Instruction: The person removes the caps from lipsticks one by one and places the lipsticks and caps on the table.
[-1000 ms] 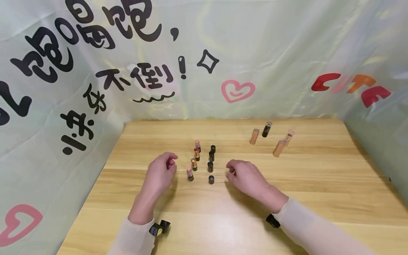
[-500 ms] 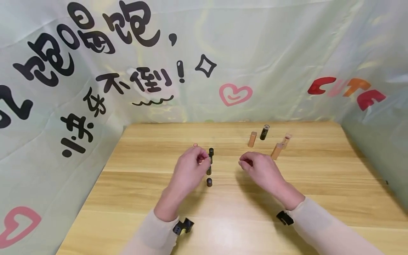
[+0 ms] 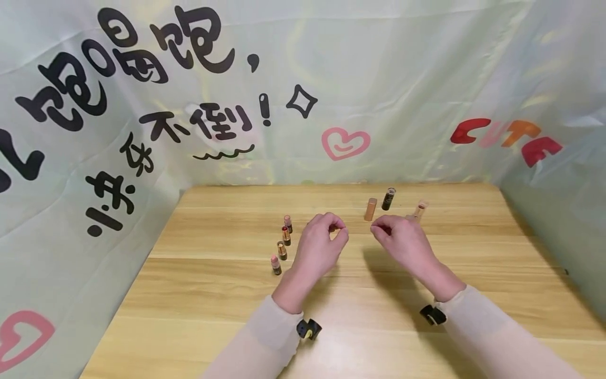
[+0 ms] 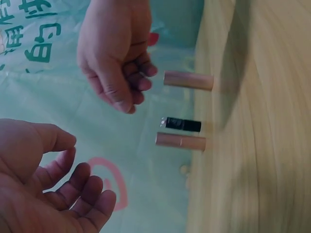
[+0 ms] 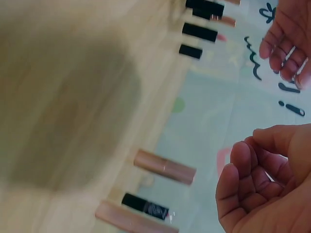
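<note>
My left hand [image 3: 320, 243] hovers over the middle of the table, its fingers loosely bent with nothing between them. Facing it on the right is my right hand [image 3: 406, 241], also loosely curled and holding nothing. Left of the left hand stand several uncapped lipsticks in a row, the nearest a pink lipstick [image 3: 276, 265] and one behind it a red lipstick [image 3: 286, 236]. Their black caps are hidden by the left hand in the head view; the right wrist view shows a black cap [image 5: 190, 51]. A rose-gold tube [image 3: 371, 209] stands just beyond the right fingertips.
At the back right stand a black tube [image 3: 389, 199] and a clear-topped tube [image 3: 420, 209]. A second rose-gold tube [image 4: 188, 80] shows in the left wrist view, mostly behind the right hand from above. A printed curtain [image 3: 407, 95] borders the wooden table [image 3: 360, 337].
My left hand has swept right from beside the lipsticks, past them and over the caps. The right hand has shifted right and slightly farther away. The lipsticks and tubes stay in their places.
</note>
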Motion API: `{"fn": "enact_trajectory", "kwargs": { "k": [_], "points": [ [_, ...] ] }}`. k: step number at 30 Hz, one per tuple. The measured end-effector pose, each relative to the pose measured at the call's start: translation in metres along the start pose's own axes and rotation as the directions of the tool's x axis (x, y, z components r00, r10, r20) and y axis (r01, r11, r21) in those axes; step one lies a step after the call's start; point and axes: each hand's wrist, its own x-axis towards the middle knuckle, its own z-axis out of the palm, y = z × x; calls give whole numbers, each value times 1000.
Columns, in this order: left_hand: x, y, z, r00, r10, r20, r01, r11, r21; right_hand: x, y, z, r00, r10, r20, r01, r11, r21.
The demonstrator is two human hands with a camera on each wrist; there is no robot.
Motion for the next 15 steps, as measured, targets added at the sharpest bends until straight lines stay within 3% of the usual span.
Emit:
{"fn": "enact_trajectory", "kwargs": {
  "k": [6, 10, 15],
  "points": [
    [10, 8, 16, 998, -10, -56, 7, 998, -62, 18, 13, -21, 999, 48, 7, -48, 999, -19],
    [19, 11, 29, 998, -25, -52, 21, 996, -84, 34, 22, -35, 991, 123, 50, -120, 992, -43],
    [30, 12, 44, 998, -45, -32, 43, 998, -52, 60, 33, -44, 980, 163, 115, -150, 982, -113]
  ]
}}
